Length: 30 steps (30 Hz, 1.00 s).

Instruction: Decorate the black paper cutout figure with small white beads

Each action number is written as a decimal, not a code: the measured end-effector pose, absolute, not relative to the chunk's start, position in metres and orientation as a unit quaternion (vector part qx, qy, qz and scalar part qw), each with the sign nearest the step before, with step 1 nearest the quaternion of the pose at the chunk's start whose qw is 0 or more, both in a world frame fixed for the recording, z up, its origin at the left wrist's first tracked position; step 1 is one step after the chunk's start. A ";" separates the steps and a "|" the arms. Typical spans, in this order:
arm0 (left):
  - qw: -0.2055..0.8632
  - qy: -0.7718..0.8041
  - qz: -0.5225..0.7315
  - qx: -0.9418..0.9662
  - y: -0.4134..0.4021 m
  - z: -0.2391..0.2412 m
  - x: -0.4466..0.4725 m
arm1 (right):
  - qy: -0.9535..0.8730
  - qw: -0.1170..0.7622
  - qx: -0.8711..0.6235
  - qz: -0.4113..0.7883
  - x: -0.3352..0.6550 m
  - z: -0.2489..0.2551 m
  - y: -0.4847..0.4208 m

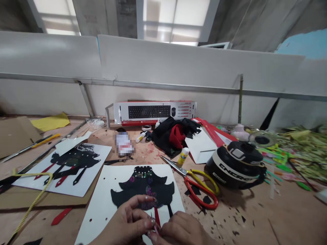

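Observation:
In the lower middle of the head view, my left hand (127,219) has thumb and finger pinched, its index finger raised. A thin pointed tip and a shiny spot show at the pinch, too small to name. My right hand (181,228) is closed beside it, fingertips meeting the left ones around a small pale piece. Beneath both hands lies a white sheet (102,190) carrying a black tiered-roof cutout (125,195) with pearly beads on top and purple glitter patches. Red and black strips hang below the cutout, partly hidden by my hands.
Red-and-yellow-handled scissors (201,190), a glue stick (183,157) and a black jug (236,165) stand or lie right. A similar decorated sheet (76,185) is left. Behind are a phone (124,143), black-and-red cloth (168,134) and a keyboard box (155,114). Scraps lie about.

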<state>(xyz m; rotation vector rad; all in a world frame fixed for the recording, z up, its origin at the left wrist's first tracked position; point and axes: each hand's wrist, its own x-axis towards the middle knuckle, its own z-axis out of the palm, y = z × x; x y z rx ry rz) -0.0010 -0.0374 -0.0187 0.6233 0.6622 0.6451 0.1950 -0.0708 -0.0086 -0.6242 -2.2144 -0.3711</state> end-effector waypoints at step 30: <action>0.808 0.337 0.343 0.340 -0.036 -0.007 -0.002 | -0.687 0.513 -0.411 0.309 0.205 0.007 -0.075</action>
